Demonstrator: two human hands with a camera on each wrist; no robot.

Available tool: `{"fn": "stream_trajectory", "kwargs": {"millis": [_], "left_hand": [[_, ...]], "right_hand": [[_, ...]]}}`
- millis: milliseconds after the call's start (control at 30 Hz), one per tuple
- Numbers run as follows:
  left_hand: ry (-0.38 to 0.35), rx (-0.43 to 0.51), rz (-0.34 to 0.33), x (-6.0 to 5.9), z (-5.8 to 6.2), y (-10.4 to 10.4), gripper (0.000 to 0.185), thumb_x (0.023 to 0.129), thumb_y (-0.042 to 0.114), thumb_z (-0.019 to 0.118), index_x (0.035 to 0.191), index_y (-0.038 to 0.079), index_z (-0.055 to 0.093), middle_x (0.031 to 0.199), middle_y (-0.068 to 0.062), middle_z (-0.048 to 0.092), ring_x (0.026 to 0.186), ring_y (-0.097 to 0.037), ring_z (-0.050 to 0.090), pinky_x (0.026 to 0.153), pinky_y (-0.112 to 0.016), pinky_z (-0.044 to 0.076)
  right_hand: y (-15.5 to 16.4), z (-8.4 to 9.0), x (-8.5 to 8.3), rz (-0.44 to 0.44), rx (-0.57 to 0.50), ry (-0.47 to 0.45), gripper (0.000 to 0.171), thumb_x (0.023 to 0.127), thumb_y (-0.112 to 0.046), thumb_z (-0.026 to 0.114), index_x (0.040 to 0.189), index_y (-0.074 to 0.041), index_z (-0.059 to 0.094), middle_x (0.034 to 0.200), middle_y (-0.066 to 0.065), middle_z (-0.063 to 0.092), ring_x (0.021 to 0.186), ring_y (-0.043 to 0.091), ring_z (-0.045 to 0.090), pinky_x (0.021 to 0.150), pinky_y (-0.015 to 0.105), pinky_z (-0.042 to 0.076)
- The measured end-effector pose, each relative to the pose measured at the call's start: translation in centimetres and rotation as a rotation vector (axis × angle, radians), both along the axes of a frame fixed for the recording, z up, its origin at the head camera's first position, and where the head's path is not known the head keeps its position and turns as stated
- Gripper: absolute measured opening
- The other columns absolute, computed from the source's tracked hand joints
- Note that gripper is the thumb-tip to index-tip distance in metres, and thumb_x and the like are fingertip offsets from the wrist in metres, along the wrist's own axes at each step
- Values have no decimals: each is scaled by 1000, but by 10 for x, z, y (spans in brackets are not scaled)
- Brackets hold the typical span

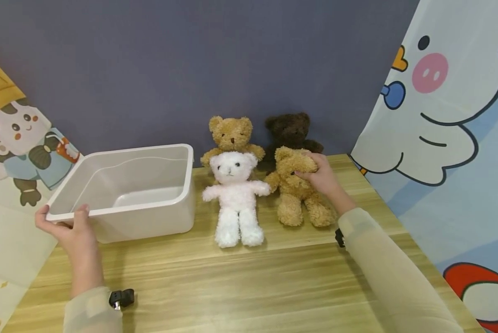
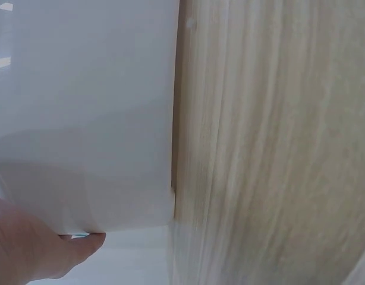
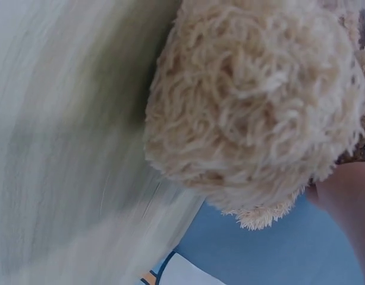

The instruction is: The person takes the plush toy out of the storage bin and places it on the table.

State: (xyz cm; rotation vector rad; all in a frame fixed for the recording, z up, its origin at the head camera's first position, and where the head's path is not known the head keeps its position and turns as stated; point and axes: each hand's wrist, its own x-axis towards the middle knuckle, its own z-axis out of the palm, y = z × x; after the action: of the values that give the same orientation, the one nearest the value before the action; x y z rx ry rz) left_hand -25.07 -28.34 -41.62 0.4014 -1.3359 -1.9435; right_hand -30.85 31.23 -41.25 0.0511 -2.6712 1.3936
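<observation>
1. Right hand [image 1: 321,175]: fingers [image 1: 304,175] curled round the head of the tan bear [image 1: 295,192], pinching the plush; thumb side hidden.
2. Tan bear: sitting upright on the surface [image 1: 249,282], legs forward, below and in front of the fingers; in the right wrist view only its fuzzy bulk [image 3: 254,101] shows.
3. Left hand [image 1: 71,229]: thumb [image 1: 81,213] hooked over the near rim of the bin [image 1: 149,152], other fingers wrapped under the near left corner, clamping the wall; thumb tip [image 2: 81,246] visible against the white wall in the left wrist view.
4. Bin: open side up, well to the left of the right fingers, with nothing visible inside.
5. White bear [image 1: 235,196]: just left of the right fingers, its arm touching the tan bear's arm.
6. Second tan bear [image 1: 231,134] and dark bear [image 1: 288,132]: behind the fingers, leaning against the wall.
7. Probably best done by:
   - taking a fuller grip on the head before raising, since soft plush slips;
   - lifting straight up to clear the white bear's arm;
   - holding the bin steady with the left fingers.
</observation>
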Motion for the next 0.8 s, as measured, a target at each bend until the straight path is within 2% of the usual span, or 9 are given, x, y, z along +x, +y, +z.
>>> {"fn": "stream_trajectory", "kwargs": {"millis": [300, 467, 633, 800], "left_hand": [[-78, -29, -13, 2, 1, 1, 67, 95, 4, 64, 148, 31, 33, 145, 2, 50, 130, -14, 48, 98, -13, 40], [-62, -29, -23, 1, 2, 3, 67, 95, 5, 65, 147, 31, 34, 145, 1, 52, 129, -15, 49, 98, -14, 41], [-68, -23, -28, -1, 2, 1, 67, 95, 5, 66, 147, 32, 34, 147, 1, 52, 131, -15, 50, 98, -14, 42], [-61, -17, -39, -6, 2, 0, 69, 95, 6, 68, 148, 32, 33, 148, 0, 50, 133, -15, 49, 101, -14, 41]], "right_hand": [[-1, -4, -3, -6, -15, -8, 68, 102, -25, 74, 161, -17, 44, 169, 18, 24, 157, 40, 22, 125, 69, 25], [1, -4, 0, -22, -5, -40, 72, 102, -30, 73, 165, -19, 38, 171, 18, 20, 158, 42, 21, 125, 70, 26], [-1, -5, 0, -26, 5, -26, 72, 102, -28, 74, 164, -17, 39, 169, 20, 22, 157, 43, 23, 124, 70, 26], [2, -2, -5, -18, -11, -40, 75, 103, -32, 72, 166, -17, 35, 175, 18, 15, 162, 43, 16, 127, 70, 23]]}}
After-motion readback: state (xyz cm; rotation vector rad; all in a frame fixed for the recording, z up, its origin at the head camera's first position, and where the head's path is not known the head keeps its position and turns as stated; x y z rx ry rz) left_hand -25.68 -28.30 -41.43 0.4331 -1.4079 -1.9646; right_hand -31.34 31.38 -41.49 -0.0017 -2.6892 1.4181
